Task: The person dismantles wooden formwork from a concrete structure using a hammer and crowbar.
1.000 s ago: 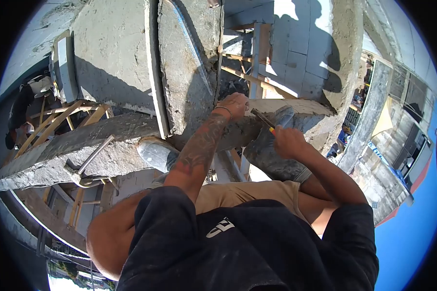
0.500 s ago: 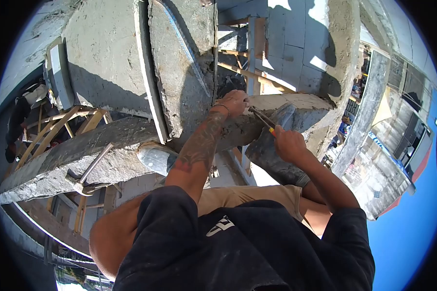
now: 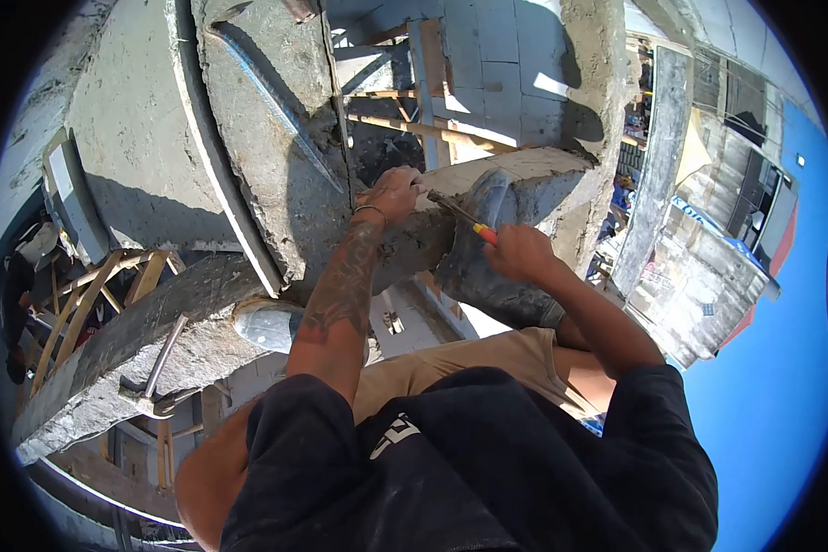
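My left hand [image 3: 394, 195] is closed at the edge of the concrete beam [image 3: 515, 164]; its fingertips pinch something too small to make out. My right hand [image 3: 522, 253] is wrapped round the red and yellow handle of a metal tool [image 3: 460, 212]. The tool's dark head points up and left, close beside my left fingertips. Just right of the tool, a boot [image 3: 488, 198] rests against the beam.
A hammer [image 3: 161, 368] lies on the concrete ledge [image 3: 83, 396] at the left. A blue bar [image 3: 276, 106] lies on the upper concrete slab [image 3: 239, 55]. Gaps with wooden props [image 3: 432, 133] open below. Another person [image 3: 18, 294] is at the far left.
The view has shifted, so most of the scene sits further left. The tool has turned in my right hand and more of its red handle shows. My left hand stays at the beam's edge.
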Demonstrator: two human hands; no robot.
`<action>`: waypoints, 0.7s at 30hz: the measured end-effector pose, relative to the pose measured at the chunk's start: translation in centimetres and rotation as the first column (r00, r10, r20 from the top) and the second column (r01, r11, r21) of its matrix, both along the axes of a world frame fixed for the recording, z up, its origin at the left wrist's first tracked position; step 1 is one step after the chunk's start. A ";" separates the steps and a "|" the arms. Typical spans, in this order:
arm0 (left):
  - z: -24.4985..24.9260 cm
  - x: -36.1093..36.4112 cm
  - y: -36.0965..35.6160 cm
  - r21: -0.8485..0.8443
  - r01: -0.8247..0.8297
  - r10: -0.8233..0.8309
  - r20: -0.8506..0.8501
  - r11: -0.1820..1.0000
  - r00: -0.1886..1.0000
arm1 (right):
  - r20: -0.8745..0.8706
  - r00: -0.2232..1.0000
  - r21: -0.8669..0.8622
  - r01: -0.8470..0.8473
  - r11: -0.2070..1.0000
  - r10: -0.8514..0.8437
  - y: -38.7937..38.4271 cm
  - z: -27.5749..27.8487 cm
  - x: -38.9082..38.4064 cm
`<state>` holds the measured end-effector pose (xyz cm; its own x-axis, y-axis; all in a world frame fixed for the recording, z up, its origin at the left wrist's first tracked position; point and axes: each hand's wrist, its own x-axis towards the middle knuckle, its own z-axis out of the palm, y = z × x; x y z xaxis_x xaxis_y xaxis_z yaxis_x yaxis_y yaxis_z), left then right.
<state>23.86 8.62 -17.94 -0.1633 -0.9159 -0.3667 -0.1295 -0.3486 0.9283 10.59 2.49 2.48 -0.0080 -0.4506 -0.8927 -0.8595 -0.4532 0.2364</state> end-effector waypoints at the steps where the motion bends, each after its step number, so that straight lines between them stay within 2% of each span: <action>1: -0.2 -0.1 0.0 0.010 0.005 -0.005 0.002 1.000 1.000 | -0.016 0.998 0.016 0.063 0.998 -0.063 0.3 0.1 0.4; 3: -0.7 -0.4 0.3 -0.016 0.001 -0.001 -0.027 1.000 1.000 | -0.039 0.989 0.020 0.146 0.989 -0.145 0.7 0.1 0.6; 5: -0.4 -0.6 0.3 -0.029 -0.010 0.009 -0.044 1.000 0.999 | -0.119 0.903 0.191 0.429 0.883 -0.413 1.1 -0.2 0.5; 6: -0.4 -0.6 0.4 -0.013 0.001 -0.001 -0.028 1.000 1.000 | -0.118 0.898 0.181 0.440 0.880 -0.424 1.3 -0.3 0.7; 8: 0.1 -0.9 0.5 -0.001 0.015 -0.015 -0.015 1.000 1.000 | -0.236 0.705 0.261 0.709 0.655 -0.669 2.1 -0.1 0.9; 9: 0.4 -1.2 0.7 0.034 0.000 0.001 -0.013 0.999 1.000 | -0.101 0.369 0.300 0.897 0.325 -0.924 4.1 -1.5 -1.4; 10: 0.6 -1.5 0.9 0.064 -0.018 0.018 -0.010 0.998 1.000 | -0.099 0.361 0.295 0.901 0.320 -0.927 4.9 -1.5 -1.5; 11: 0.4 -1.9 1.2 0.061 -0.012 0.013 -0.014 0.998 1.000 | -0.157 -0.050 0.360 0.927 -0.104 -0.986 5.6 -1.6 -1.6; 12: 0.0 -2.5 1.8 0.087 0.008 -0.005 -0.033 0.996 0.999 | -0.238 -0.445 0.393 0.769 -0.504 -0.863 6.5 -1.6 -1.6; 13: 0.0 -2.7 1.8 0.110 0.024 -0.019 -0.051 0.994 0.999 | -0.265 -0.540 0.378 0.704 -0.601 -0.799 6.8 -1.2 -0.9; 14: -0.1 -2.9 1.9 0.107 0.028 -0.023 -0.052 0.994 0.998 | -0.262 -0.543 0.379 0.703 -0.603 -0.798 7.2 -1.0 -1.0; 16: -0.2 -2.9 2.0 0.122 0.011 -0.005 -0.053 0.992 0.999 | -0.221 -0.444 0.394 0.774 -0.496 -0.868 7.8 -1.3 -1.1; 17: -0.4 -2.6 1.9 0.122 0.011 -0.005 -0.047 0.992 0.999 | -0.061 0.170 0.318 0.937 0.142 -0.984 7.5 -1.5 -1.9; 18: -0.4 -2.2 2.3 0.120 -0.015 0.028 -0.111 0.993 0.993 | -0.068 0.165 0.322 0.937 0.135 -0.984 7.2 -1.1 -2.8; 19: -0.4 -1.8 2.5 0.113 -0.042 0.061 -0.171 0.993 0.983 | 0.010 0.659 0.214 0.733 0.646 -0.752 6.3 -0.4 -3.1; 20: -0.1 -1.4 2.4 0.109 -0.047 0.065 -0.163 0.993 0.984 | 0.022 0.960 0.071 0.277 0.958 -0.279 5.3 0.0 -3.1; 21: 0.3 -0.9 2.6 0.119 -0.028 0.046 -0.153 0.993 0.987 | 0.032 0.961 0.072 0.272 0.960 -0.274 5.0 0.2 -2.8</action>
<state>22.96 11.18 -17.59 -0.1932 -0.8751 -0.4437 0.0282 -0.4570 0.8890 7.83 7.53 2.69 -0.0848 -0.3767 -0.9224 -0.9611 -0.2132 0.1755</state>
